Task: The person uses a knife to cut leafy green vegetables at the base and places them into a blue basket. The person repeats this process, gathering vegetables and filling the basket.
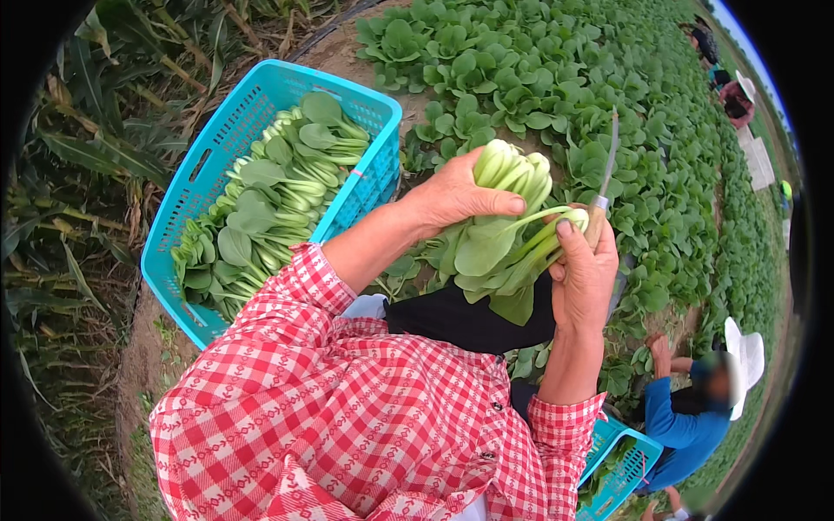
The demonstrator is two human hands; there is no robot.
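My left hand (466,192) is closed around several heads of bok choy (511,172), their pale bases up and leaves hanging down. My right hand (583,267) pinches another bok choy head (572,220) by its base, between thumb and fingers. The same hand also holds a curved knife (611,156) by its wooden handle, blade pointing away from me. The leaves of the two lots overlap between my hands. To the left stands a turquoise plastic crate (361,195) with rows of bok choy (273,195) laid inside.
Growing bok choy plants (521,71) cover the ground ahead and to the right. Corn plants (78,163) stand at the left. A person in blue with a white hat (684,417) crouches at lower right beside a second turquoise crate (619,469). More people are farther off at upper right.
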